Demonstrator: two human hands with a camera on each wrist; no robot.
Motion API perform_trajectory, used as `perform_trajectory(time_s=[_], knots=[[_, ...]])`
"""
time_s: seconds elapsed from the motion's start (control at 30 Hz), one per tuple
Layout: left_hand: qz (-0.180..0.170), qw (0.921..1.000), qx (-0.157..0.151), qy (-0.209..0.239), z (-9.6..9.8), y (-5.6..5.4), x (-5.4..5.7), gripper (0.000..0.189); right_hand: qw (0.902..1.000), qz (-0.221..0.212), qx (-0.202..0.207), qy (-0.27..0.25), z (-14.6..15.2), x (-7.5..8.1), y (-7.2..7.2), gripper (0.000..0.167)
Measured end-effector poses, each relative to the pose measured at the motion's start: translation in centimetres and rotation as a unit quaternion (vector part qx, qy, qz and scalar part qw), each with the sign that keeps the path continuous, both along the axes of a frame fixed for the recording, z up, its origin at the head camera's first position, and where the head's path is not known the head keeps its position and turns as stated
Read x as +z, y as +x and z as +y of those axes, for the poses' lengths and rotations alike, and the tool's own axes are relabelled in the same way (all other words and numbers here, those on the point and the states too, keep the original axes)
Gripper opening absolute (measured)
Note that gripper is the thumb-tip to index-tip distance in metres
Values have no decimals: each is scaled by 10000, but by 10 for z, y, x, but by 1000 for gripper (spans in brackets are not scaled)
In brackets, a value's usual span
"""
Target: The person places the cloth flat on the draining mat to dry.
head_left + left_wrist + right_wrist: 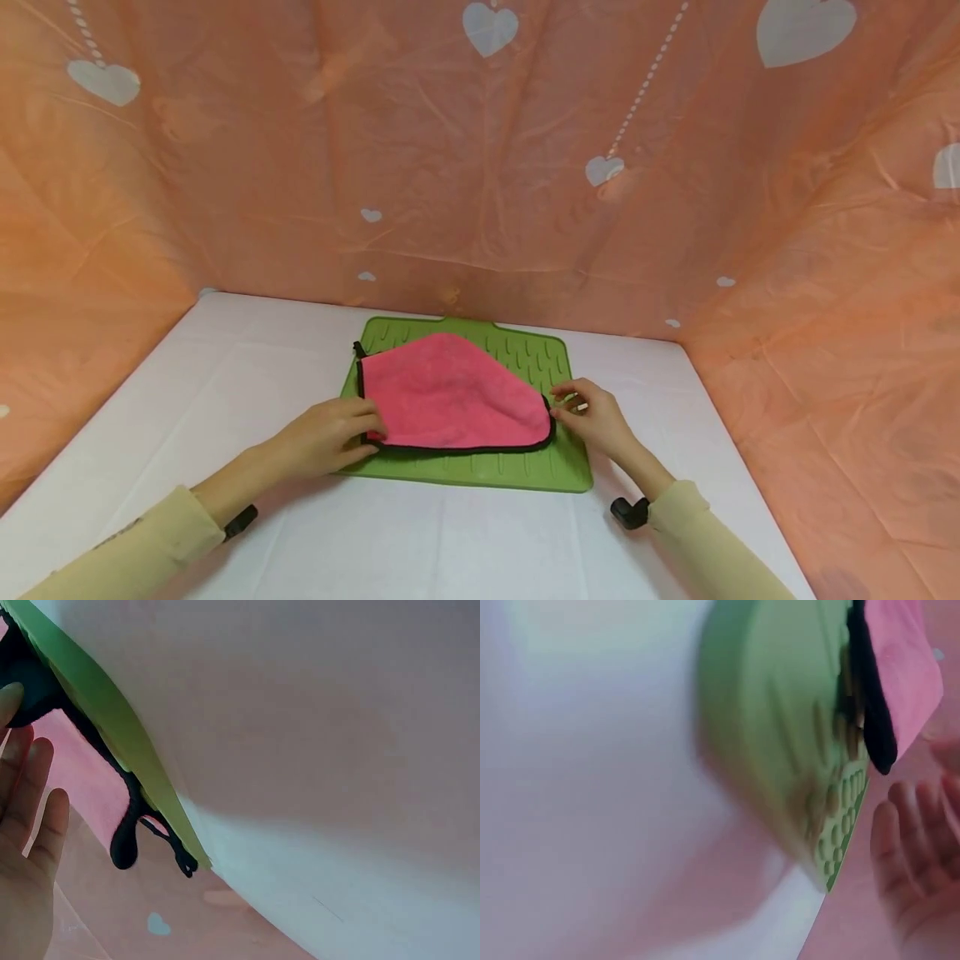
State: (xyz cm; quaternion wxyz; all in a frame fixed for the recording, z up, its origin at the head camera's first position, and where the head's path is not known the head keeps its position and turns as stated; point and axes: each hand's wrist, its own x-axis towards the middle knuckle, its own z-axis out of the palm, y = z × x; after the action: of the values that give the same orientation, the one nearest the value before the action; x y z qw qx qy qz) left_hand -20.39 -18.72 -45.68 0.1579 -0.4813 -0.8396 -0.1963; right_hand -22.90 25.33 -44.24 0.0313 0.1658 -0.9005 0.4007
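Note:
A pink cloth (450, 396) with black edging lies folded on a green ridged mat (517, 479), its far side rising to a rounded peak. At its near left corner my left hand (330, 437) pinches the edge, fingers over the pink face and thumb at the black trim. In the left wrist view, the thumb lies against the dark trim (82, 724). A small black loop (358, 348) sticks out at the far left corner. My right hand (596, 417) is at the cloth's right end, its fingers loosely bent and thumb tip right at the black edge.
The mat sits on a white-covered table (405, 542). Orange sheeting (450, 167) with white hearts hangs behind and on both sides. Black wrist devices (630, 512) show by both sleeves.

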Motion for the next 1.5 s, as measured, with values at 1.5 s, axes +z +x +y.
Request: perform_trajectory(time_s=[1.5], knots=[[230,9985,-442,-219,-14,-1,8,25,9504,1483,2322,1443,2,-22,48,17]])
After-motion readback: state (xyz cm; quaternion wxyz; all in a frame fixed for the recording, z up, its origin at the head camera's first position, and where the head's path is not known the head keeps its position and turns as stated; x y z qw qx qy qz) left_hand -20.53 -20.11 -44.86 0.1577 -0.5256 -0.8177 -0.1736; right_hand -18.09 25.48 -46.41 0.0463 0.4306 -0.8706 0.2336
